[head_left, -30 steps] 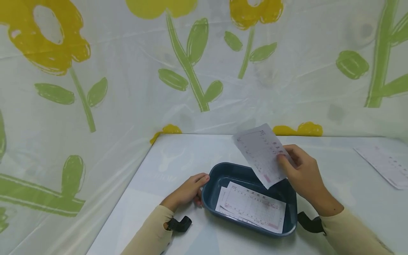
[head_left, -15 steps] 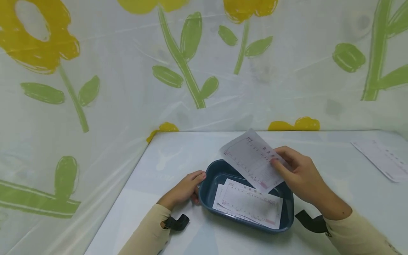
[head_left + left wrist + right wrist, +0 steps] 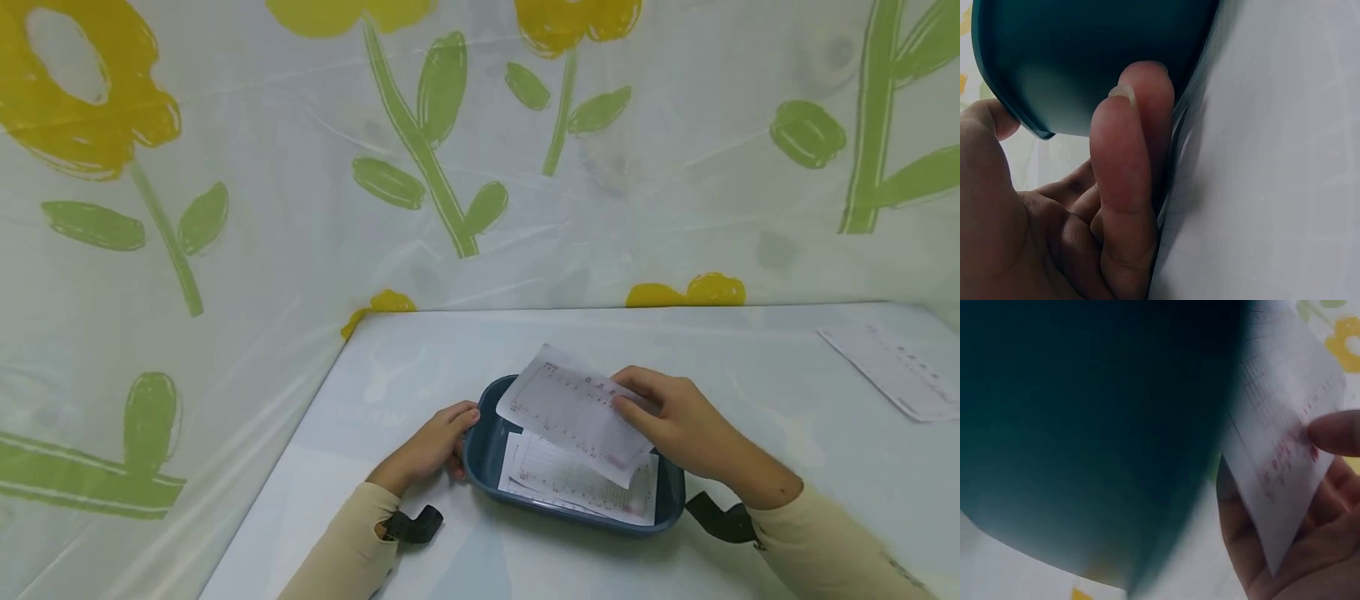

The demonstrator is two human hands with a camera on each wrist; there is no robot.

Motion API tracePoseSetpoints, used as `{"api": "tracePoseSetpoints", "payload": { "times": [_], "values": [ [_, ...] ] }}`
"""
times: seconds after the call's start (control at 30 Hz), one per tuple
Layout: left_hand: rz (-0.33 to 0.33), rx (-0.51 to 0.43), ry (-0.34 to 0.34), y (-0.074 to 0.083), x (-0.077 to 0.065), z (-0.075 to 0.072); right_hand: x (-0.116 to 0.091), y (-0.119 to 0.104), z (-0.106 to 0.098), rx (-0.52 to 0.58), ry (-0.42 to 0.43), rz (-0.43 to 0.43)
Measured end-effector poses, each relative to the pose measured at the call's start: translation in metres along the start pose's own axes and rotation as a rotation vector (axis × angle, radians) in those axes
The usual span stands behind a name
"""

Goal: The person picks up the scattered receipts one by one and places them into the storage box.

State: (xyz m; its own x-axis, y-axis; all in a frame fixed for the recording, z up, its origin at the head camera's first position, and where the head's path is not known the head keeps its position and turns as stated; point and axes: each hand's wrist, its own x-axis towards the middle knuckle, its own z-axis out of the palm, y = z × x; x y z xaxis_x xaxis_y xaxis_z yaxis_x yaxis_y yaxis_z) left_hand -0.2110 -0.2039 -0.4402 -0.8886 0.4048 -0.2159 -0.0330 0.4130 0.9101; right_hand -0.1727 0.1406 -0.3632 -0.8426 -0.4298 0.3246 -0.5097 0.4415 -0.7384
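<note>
A dark blue plastic tray [image 3: 487, 450] sits on the table, a few printed white paper slips [image 3: 551, 479] lying in it. My left hand [image 3: 427, 446] holds the tray's left end; in the left wrist view its thumb meets the rim and its fingers [image 3: 1124, 162] lie against the outer wall. Between the thumb and fingers of my right hand [image 3: 686, 421] is another printed slip [image 3: 562, 404], tilted over the tray and covering part of the slips below. In the right wrist view the tray wall [image 3: 1085, 425] hides much of that held slip [image 3: 1285, 419].
Farther right on the white table [image 3: 810, 450] lies another printed slip or thin stack [image 3: 892, 371]. A curtain with printed flowers [image 3: 300, 167] hangs behind and at the left. Black mounts [image 3: 416, 525] project from both wrists.
My right hand has lowered and shifted left with its slip, which now lies flatter and overlaps the slips in the tray. The left hand keeps its hold; the head view has shifted slightly.
</note>
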Motion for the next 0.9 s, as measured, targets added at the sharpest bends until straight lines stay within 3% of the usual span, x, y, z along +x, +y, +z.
{"api": "tracePoseSetpoints", "payload": {
  "times": [0.23, 0.53, 0.9],
  "values": [
    [0.016, -0.007, -0.01, 0.0, 0.0, 0.0, 0.004, 0.02, 0.011, -0.041, -0.132, 0.052],
    [0.006, 0.016, 0.002, 0.001, 0.001, -0.001, 0.007, 0.028, 0.018, -0.083, -0.18, 0.067],
    [-0.006, 0.027, 0.01, 0.001, -0.002, 0.001, 0.005, 0.028, 0.026, -0.265, -0.219, 0.071]
  ]
}}
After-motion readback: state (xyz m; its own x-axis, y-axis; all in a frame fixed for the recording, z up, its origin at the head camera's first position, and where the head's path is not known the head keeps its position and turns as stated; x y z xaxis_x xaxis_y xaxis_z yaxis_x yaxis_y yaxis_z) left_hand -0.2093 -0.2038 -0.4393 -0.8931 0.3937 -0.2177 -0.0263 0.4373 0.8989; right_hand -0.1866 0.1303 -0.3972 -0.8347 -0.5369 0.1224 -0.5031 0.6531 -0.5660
